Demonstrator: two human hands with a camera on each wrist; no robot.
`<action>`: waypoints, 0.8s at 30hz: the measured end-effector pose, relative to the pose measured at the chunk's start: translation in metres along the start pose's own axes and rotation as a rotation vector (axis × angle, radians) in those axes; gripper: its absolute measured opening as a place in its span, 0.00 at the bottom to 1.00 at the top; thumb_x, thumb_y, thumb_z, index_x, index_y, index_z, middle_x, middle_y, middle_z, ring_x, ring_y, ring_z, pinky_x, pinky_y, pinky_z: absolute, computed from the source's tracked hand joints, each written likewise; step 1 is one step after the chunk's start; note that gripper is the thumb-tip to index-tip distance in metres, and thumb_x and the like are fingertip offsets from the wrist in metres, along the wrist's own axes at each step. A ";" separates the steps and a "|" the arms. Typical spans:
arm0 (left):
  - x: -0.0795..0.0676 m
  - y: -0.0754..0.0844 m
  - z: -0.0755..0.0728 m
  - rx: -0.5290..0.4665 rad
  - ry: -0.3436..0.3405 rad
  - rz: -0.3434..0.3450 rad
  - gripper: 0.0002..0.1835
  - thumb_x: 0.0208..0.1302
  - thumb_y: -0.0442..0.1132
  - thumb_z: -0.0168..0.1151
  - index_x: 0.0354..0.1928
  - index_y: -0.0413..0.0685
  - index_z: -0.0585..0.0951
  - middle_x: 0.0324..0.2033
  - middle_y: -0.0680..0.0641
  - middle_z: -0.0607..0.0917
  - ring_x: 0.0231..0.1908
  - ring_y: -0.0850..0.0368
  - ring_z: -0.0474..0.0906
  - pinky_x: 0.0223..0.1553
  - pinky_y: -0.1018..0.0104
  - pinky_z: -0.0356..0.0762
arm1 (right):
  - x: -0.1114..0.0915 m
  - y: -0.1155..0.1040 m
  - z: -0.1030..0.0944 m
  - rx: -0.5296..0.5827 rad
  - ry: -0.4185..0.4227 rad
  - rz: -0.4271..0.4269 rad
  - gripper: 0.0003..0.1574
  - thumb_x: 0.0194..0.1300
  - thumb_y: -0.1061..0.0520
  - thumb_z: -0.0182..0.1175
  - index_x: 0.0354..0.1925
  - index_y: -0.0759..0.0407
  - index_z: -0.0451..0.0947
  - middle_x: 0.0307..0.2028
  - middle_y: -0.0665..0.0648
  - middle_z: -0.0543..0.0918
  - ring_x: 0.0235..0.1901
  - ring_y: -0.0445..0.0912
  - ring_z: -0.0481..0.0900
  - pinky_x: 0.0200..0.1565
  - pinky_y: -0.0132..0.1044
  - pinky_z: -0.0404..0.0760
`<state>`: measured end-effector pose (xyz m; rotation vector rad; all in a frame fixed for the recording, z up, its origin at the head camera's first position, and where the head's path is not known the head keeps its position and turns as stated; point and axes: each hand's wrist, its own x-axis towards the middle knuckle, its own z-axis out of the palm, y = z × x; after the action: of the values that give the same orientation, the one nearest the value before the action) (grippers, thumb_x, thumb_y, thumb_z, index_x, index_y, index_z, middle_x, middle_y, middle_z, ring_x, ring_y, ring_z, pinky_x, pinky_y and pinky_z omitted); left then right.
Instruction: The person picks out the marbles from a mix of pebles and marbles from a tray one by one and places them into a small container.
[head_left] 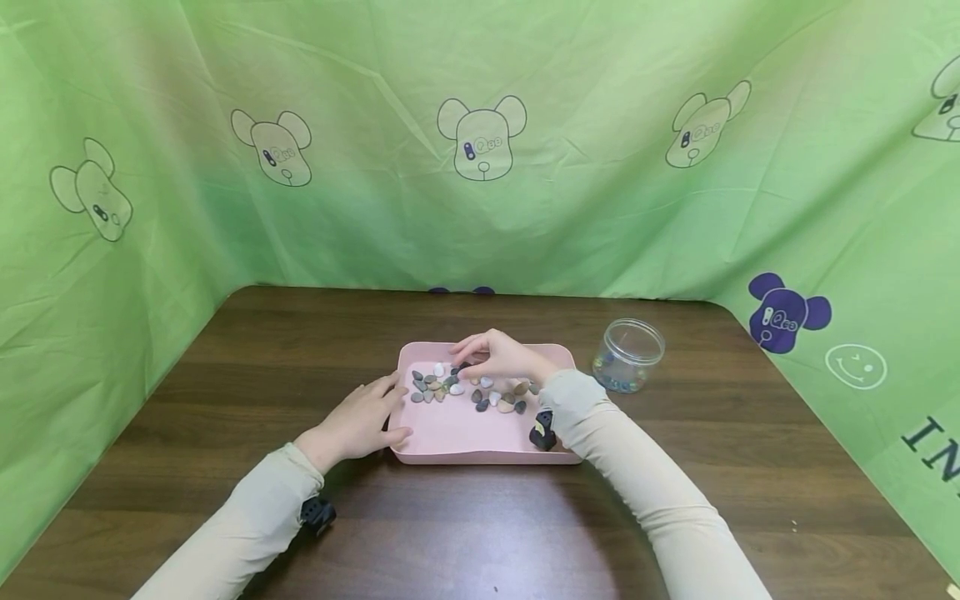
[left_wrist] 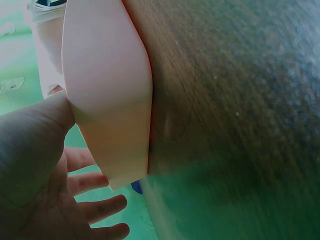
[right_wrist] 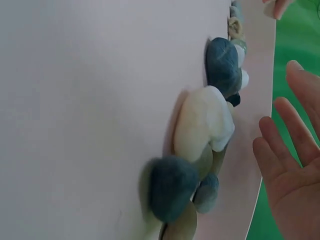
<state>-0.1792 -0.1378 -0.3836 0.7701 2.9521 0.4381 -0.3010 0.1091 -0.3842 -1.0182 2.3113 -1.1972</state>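
Observation:
A shallow pink tray (head_left: pixel 457 433) holds two loose groups of pebbles in dark grey, tan and white. My left hand (head_left: pixel 356 423) rests at the tray's left rim; the left wrist view shows its fingers spread by the pink wall (left_wrist: pixel 107 85). Over the back middle of the tray hovers my right hand (head_left: pixel 498 357), fingers loosely extended and thumb apart. Its fingertips are close over a dark pebble (head_left: pixel 455 371) of the left group. In the right wrist view, the palm (right_wrist: pixel 295 195) holds nothing, and a white pebble (right_wrist: pixel 197 122) lies among dark ones nearby.
A clear round jar (head_left: pixel 628 357) with small bluish pieces at its bottom stands to the right of the tray. Dark wood tabletop (head_left: pixel 300 333) surrounds both. Behind the table hangs a green printed cloth (head_left: pixel 585 233).

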 end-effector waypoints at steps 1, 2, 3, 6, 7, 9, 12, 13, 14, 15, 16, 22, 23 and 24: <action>0.000 0.000 0.000 0.004 0.002 0.003 0.34 0.60 0.49 0.60 0.61 0.32 0.69 0.66 0.31 0.63 0.64 0.36 0.64 0.61 0.38 0.62 | 0.000 -0.001 0.001 -0.006 -0.005 -0.002 0.13 0.55 0.66 0.64 0.41 0.70 0.82 0.56 0.67 0.77 0.61 0.56 0.72 0.61 0.36 0.71; 0.000 0.000 0.001 0.006 0.004 0.006 0.34 0.60 0.49 0.60 0.61 0.32 0.69 0.65 0.31 0.64 0.64 0.36 0.64 0.61 0.38 0.62 | 0.001 -0.001 0.002 -0.015 -0.010 -0.005 0.13 0.55 0.66 0.64 0.41 0.70 0.82 0.56 0.67 0.77 0.61 0.57 0.71 0.61 0.37 0.71; 0.000 -0.001 0.001 0.008 0.006 0.009 0.34 0.59 0.49 0.60 0.61 0.32 0.68 0.65 0.31 0.64 0.64 0.36 0.64 0.61 0.38 0.63 | 0.002 -0.001 0.003 -0.023 -0.013 -0.009 0.13 0.55 0.66 0.64 0.41 0.70 0.82 0.56 0.67 0.77 0.61 0.57 0.71 0.61 0.37 0.71; 0.000 -0.001 0.002 0.011 0.007 0.010 0.34 0.59 0.49 0.60 0.61 0.32 0.68 0.66 0.31 0.63 0.64 0.36 0.64 0.61 0.38 0.63 | 0.004 -0.001 0.006 -0.048 -0.023 -0.021 0.13 0.55 0.65 0.64 0.41 0.69 0.82 0.55 0.66 0.78 0.61 0.57 0.71 0.62 0.40 0.71; 0.000 -0.002 0.002 0.012 0.007 0.010 0.34 0.59 0.49 0.60 0.61 0.32 0.69 0.66 0.31 0.63 0.64 0.36 0.64 0.61 0.38 0.63 | 0.005 0.000 0.006 -0.062 -0.027 -0.027 0.13 0.55 0.65 0.64 0.41 0.68 0.82 0.55 0.66 0.78 0.61 0.57 0.71 0.62 0.41 0.71; 0.001 -0.002 0.002 0.013 0.006 0.010 0.34 0.59 0.49 0.60 0.61 0.32 0.69 0.66 0.31 0.63 0.64 0.37 0.64 0.61 0.38 0.63 | 0.007 0.001 0.008 -0.094 -0.034 -0.037 0.13 0.55 0.65 0.64 0.41 0.68 0.83 0.55 0.65 0.78 0.61 0.56 0.72 0.62 0.43 0.71; 0.001 -0.002 0.002 0.017 0.007 0.011 0.34 0.59 0.49 0.60 0.61 0.32 0.69 0.66 0.31 0.63 0.64 0.37 0.64 0.61 0.38 0.63 | 0.008 0.000 0.011 -0.122 -0.044 -0.029 0.12 0.54 0.64 0.64 0.40 0.66 0.84 0.55 0.64 0.78 0.62 0.55 0.71 0.63 0.43 0.70; 0.001 -0.003 0.002 0.019 0.008 0.012 0.34 0.59 0.49 0.60 0.61 0.32 0.69 0.66 0.31 0.63 0.64 0.37 0.64 0.61 0.38 0.63 | 0.008 0.000 0.011 -0.125 -0.047 -0.020 0.12 0.54 0.64 0.65 0.40 0.65 0.84 0.56 0.63 0.78 0.62 0.54 0.71 0.63 0.43 0.69; 0.001 -0.003 0.002 0.019 0.008 0.014 0.34 0.59 0.49 0.60 0.61 0.32 0.69 0.66 0.31 0.63 0.64 0.37 0.64 0.61 0.38 0.63 | 0.008 0.000 0.012 -0.124 -0.051 -0.008 0.12 0.54 0.64 0.65 0.40 0.64 0.84 0.56 0.62 0.78 0.62 0.53 0.71 0.63 0.42 0.69; 0.001 -0.003 0.002 0.019 0.009 0.014 0.34 0.59 0.49 0.60 0.61 0.32 0.69 0.65 0.31 0.64 0.64 0.37 0.64 0.60 0.38 0.63 | 0.008 -0.001 0.013 -0.123 -0.055 0.006 0.12 0.53 0.64 0.65 0.40 0.63 0.84 0.57 0.61 0.78 0.63 0.53 0.70 0.64 0.42 0.69; 0.001 -0.003 0.002 0.019 0.010 0.015 0.34 0.59 0.49 0.60 0.61 0.32 0.69 0.65 0.31 0.64 0.64 0.37 0.64 0.60 0.38 0.63 | 0.009 -0.001 0.014 -0.121 -0.059 0.015 0.12 0.53 0.63 0.65 0.40 0.62 0.84 0.57 0.61 0.78 0.63 0.52 0.70 0.64 0.41 0.68; 0.001 -0.002 0.002 0.021 0.012 0.019 0.34 0.59 0.49 0.60 0.61 0.32 0.69 0.65 0.31 0.64 0.64 0.36 0.64 0.60 0.38 0.63 | 0.011 0.000 0.018 -0.182 -0.073 0.004 0.12 0.53 0.62 0.66 0.39 0.60 0.85 0.56 0.59 0.79 0.62 0.51 0.71 0.62 0.39 0.70; 0.001 -0.002 0.002 0.021 0.010 0.018 0.34 0.59 0.49 0.60 0.61 0.32 0.69 0.65 0.31 0.64 0.64 0.36 0.64 0.60 0.38 0.63 | 0.012 0.000 0.018 -0.199 -0.074 -0.005 0.11 0.54 0.62 0.66 0.39 0.60 0.85 0.56 0.59 0.79 0.62 0.51 0.71 0.63 0.40 0.70; 0.001 -0.002 0.002 0.020 0.008 0.016 0.34 0.59 0.49 0.60 0.61 0.32 0.69 0.65 0.31 0.64 0.64 0.36 0.64 0.60 0.38 0.63 | 0.013 0.000 0.019 -0.213 -0.074 -0.012 0.11 0.54 0.62 0.65 0.39 0.60 0.85 0.56 0.59 0.79 0.62 0.51 0.71 0.63 0.40 0.69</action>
<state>-0.1805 -0.1386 -0.3861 0.7960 2.9645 0.4150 -0.2988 0.0896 -0.3951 -1.1289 2.4151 -0.9157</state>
